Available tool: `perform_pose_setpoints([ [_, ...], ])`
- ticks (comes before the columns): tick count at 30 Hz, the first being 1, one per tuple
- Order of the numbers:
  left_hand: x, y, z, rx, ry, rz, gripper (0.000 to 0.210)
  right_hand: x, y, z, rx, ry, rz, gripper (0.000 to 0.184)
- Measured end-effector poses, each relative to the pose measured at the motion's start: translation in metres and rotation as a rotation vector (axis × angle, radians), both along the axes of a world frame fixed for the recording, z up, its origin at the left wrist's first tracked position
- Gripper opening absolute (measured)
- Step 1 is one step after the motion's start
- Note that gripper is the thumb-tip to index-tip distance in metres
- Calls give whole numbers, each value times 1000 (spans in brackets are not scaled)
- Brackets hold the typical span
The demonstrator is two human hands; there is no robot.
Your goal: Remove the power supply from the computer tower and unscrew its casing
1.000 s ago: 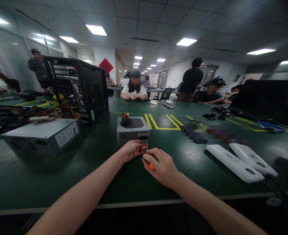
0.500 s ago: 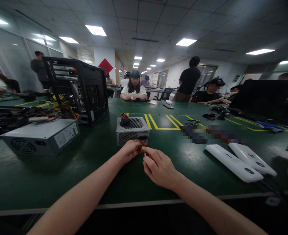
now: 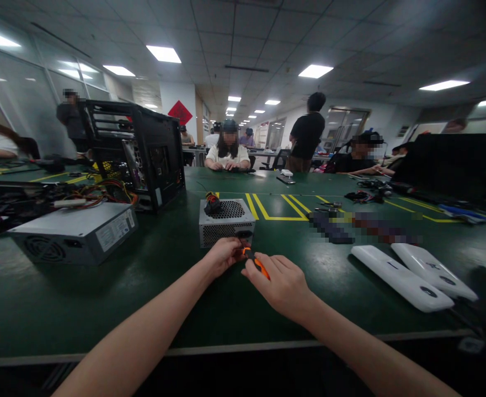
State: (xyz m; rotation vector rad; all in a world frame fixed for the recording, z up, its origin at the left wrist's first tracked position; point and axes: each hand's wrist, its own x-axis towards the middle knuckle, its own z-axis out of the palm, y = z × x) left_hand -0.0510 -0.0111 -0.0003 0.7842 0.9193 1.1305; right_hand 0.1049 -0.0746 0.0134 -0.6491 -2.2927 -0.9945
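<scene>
My right hand is closed around the rear of a screwdriver with an orange and black handle. Its thin shaft points up and away toward the power supply, a grey metal box with a perforated top and front. My left hand is in front of that box, its fingertips pinched at the front of the screwdriver, where handle meets shaft. The shaft's tip is too small to make out against the dark socket area on the box's front. A bundle of cables lies on top of the box.
A second power supply and an open black computer case stand on the left. Two white devices lie on the right, near blurred dark items. A person sits across the green table.
My right hand has shifted back and slightly right, so more of the screwdriver's handle shows. My left hand stays pinched in front of the power supply. The view has shifted slightly.
</scene>
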Motion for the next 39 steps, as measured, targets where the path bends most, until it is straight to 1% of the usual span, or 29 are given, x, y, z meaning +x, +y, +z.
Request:
perform_pose_setpoints([
  [2,0,-1,1,4,-2,-11,21,-3,-4,1,-23,38,-74,18],
  [4,1,-2,2,11,-4,-14,21,-7,-11,2,-37,71,-140,23],
  [7,2,-2,3,5,6,19,21,-12,-19,4,-36,41,-147,31],
  [10,2,-2,4,-14,29,24,21,-14,-19,7,-50,38,-161,26],
  [12,2,-2,4,-16,37,7,21,-14,-19,8,-83,77,-196,21],
  [13,2,-2,4,-14,37,-1,20,-14,-19,9,-106,97,-211,21],
  [15,2,-3,5,-17,36,-6,19,-16,-22,8,-148,105,-215,24],
  [17,3,-4,7,-30,39,-10,17,-19,-26,5,-163,84,-186,30],
  [20,3,-6,10,-47,55,-30,15,-21,-28,0,-115,53,-141,36],
  [23,3,-7,12,-47,71,-61,15,-19,-26,-1,-90,75,-188,32],
  [26,2,-6,11,-43,82,-87,17,-18,-23,-3,-145,135,-238,24],
  [29,0,-5,8,-35,83,-103,19,-20,-24,-7,-179,125,-211,23],
  [32,0,-4,8,-38,84,-102,19,-22,-26,-9,-143,97,-194,21],
  [35,1,-5,9,-38,85,-97,18,-22,-25,-7,-122,97,-222,21],
  [39,2,-7,11,-44,98,-84,18,-21,-22,-3,-179,133,-246,16],
])
